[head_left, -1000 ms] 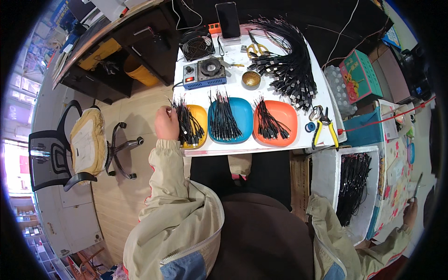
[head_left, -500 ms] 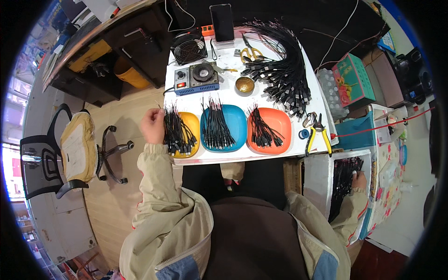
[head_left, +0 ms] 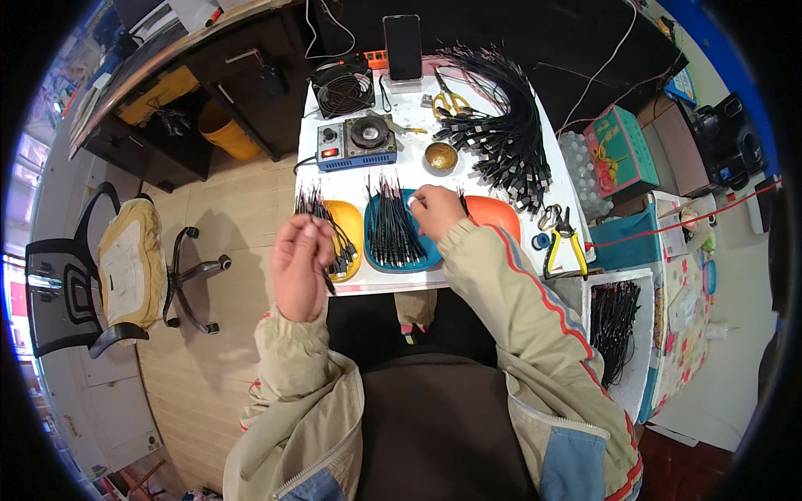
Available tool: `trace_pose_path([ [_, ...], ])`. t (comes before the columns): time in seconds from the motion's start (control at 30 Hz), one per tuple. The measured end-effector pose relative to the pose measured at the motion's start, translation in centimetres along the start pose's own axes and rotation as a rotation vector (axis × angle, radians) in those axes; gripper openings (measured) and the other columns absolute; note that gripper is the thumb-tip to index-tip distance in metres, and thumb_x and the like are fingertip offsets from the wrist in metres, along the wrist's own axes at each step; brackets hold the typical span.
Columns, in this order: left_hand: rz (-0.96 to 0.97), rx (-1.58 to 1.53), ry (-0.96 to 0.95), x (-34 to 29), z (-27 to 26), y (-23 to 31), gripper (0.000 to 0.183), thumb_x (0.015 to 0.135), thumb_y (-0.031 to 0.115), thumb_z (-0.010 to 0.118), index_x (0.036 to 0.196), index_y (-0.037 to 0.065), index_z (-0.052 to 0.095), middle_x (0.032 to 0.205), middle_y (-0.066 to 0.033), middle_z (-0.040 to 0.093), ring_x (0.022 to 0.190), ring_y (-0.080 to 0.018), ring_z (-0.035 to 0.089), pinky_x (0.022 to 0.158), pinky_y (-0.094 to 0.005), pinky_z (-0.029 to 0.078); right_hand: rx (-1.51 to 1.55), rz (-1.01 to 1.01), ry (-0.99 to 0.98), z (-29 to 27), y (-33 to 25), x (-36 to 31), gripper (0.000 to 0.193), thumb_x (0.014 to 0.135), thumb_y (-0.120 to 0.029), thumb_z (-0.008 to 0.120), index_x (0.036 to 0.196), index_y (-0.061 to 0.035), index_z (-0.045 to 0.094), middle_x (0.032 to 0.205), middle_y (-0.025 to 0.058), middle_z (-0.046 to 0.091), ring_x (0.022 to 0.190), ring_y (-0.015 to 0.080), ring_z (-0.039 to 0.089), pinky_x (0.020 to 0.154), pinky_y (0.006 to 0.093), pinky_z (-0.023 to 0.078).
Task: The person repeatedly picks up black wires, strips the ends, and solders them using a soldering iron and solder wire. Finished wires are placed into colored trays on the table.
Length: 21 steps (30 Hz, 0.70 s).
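Pinched left hand (head_left: 299, 267) (contents unclear); right hand (head_left: 436, 212), grip hidden, moved from white box (head_left: 647, 334) to blue tray (head_left: 428, 255): both near table's front edge (head_left: 376, 290).

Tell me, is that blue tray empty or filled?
Partly filled: the blue tray has black cables bunched over its left and middle, while bare blue shows at its lower right.

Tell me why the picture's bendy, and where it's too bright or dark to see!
In the head view, the fisheye lens bows straight edges and leaves black corners; white glare washes out part of the left rim in the head view; in the head view, the thin black cables in the rounded blue plastic tray partly merge into a dark clump.
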State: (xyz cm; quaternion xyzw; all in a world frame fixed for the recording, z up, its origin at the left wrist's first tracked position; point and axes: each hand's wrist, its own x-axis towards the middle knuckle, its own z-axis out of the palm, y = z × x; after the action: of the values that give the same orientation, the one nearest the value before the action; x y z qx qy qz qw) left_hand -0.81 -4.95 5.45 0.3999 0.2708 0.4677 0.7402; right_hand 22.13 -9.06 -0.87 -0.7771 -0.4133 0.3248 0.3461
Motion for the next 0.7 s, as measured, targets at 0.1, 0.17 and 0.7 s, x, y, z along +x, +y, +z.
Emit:
trace_pose_path([
  [0.1,-0.122,-0.016,-0.045,-1.0,0.0,-0.8,0.011,0.098,0.011,0.045,0.101,0.002,0.052,0.073,-0.0052,0.054,0.05,-0.0051,0.032,0.045,-0.0178,0.026,-0.174,0.014,0.017,2.1,1.2,2.3,0.017,0.079,-0.017,0.061,0.081,-0.0015,0.068,0.076,0.018,0.067,0.077,0.0329,0.066,0.073,0.0389,0.053],
  [0.17,-0.142,0.028,-0.046,-1.4,-0.1,-1.5,0.011,0.099,0.013,0.045,0.1,0.003,0.051,0.069,-0.0045,0.052,0.049,-0.0046,0.032,0.043,-0.0182,0.025,-0.107,-0.055,0.073,2.6,2.0,2.7,0.017,0.077,-0.018,0.062,0.077,-0.0022,0.068,0.076,0.0183,0.067,0.076,0.0337,0.066,0.073,0.04,0.052],
  [0.7,-0.074,-0.056,-0.108,-3.0,3.8,-2.1,0.017,0.1,0.015,0.044,0.1,0.0,0.051,0.112,-0.017,0.062,0.102,-0.0186,0.06,0.089,-0.0326,0.05,0.346,-0.417,-0.056,-1.5,-6.9,-11.5,0.009,0.09,-0.006,0.06,0.095,0.001,0.059,0.079,-0.0009,0.06,0.067,0.0006,0.052,0.057,0.0179,0.042],
])
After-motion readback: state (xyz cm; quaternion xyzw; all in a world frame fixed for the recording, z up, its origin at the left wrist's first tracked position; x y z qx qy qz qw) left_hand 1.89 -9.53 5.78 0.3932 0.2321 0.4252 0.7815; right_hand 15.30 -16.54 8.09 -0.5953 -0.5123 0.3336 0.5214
